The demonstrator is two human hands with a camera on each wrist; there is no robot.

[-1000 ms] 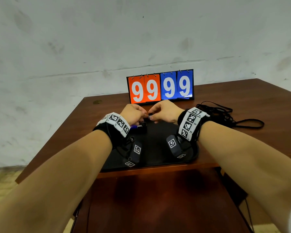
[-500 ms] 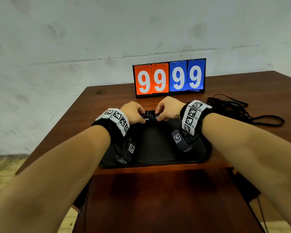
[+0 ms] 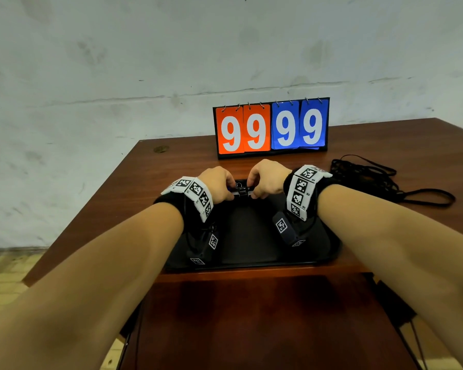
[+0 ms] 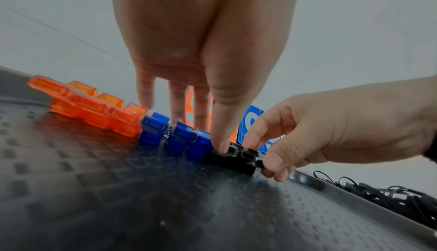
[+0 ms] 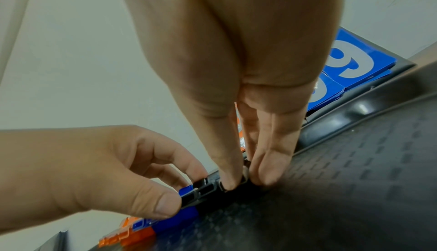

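- Black plastic was the work: in the head view your left hand (image 3: 217, 184) and right hand (image 3: 265, 180) met over the far side of the tray (image 3: 251, 236). Both were pinching the black links (image 3: 242, 190) between them, fingers curled.
- Same view, surroundings: the tray sat on a brown wooden table (image 3: 251, 316). A flip scoreboard (image 3: 271, 128) reading 9999 stood behind your hands. Black cables (image 3: 372, 180) lay off the tray to the right, and a stained white wall (image 3: 145, 49) was behind it all.
- Left wrist view: the chain lay flat on the tray's textured floor (image 4: 118, 199), running orange links (image 4: 94, 109), then blue links (image 4: 172, 135), then the black links (image 4: 231, 159).
- Your left thumb (image 4: 221, 142) pressed on the black link next to the blue, with the fingers behind the row. I read that as bracing the built part so it couldn't slide.
- Your right hand (image 4: 331, 133) pinched the outer black end between thumb and forefinger, probably to seat that piece into the row.
- Right wrist view: same grip from the other side, with the right thumb and fingers (image 5: 267, 171) closed on the end of the black links (image 5: 205, 189). Your left hand (image 5: 94, 171) held the black-to-blue joint.
- I couldn't tell whether the joint had fully clicked home, because your fingertips covered it.
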